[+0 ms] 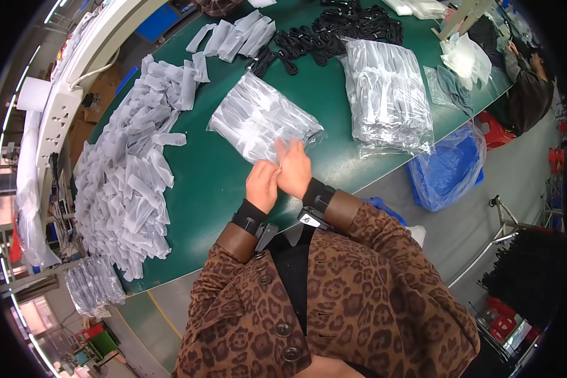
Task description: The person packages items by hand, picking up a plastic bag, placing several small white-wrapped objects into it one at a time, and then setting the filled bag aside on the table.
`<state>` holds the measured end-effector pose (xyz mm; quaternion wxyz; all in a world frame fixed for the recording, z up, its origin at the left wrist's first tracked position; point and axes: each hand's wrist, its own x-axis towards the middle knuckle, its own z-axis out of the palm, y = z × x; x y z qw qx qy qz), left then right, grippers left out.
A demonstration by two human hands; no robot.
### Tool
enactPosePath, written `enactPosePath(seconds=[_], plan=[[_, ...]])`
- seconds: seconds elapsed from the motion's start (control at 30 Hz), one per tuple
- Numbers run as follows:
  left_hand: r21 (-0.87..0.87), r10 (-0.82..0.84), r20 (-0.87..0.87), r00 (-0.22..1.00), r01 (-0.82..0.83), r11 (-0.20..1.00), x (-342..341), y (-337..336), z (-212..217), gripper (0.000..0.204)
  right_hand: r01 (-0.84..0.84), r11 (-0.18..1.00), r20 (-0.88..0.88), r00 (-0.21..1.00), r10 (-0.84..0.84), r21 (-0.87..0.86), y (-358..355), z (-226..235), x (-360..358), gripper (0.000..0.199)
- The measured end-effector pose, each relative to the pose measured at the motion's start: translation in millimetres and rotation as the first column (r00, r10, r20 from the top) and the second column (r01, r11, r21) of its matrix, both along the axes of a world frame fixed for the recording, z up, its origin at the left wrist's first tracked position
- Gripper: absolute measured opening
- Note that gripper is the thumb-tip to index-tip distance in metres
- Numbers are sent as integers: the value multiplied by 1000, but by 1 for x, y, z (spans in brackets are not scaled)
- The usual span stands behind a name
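A clear plastic bag packed with rows of white-grey translucent sleeves lies tilted on the green table in front of me. My left hand is closed, its thumb and fingers pinching the near edge of this bag. Right beside it, touching, my right hand grips the same edge, its fingertips reaching onto the bag. The exact fold of film between the fingers is hidden. To the right lies another filled plastic bag, stacked with similar sleeves.
Loose translucent sleeves form a large heap along the left of the green table. More sleeves and coiled black cables lie at the far side. A blue bin lined with plastic stands off the right edge. A person sits far right.
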<state>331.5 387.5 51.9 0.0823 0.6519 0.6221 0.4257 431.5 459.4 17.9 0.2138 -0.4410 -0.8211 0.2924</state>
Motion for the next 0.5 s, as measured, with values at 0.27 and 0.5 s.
enactPosePath(seconds=[0.27, 0.5], plan=[[-37, -48, -35, 998, 47, 998, -7, -13, -9, 8, -120, 946, 85, 992, 99, 302, 0, -28, -33, 76], [-195, 62, 120, 991, -38, 980, -21, -24, -8, 6, -337, 891, -84, 922, 377, 304, -1, -21, -3, 72]])
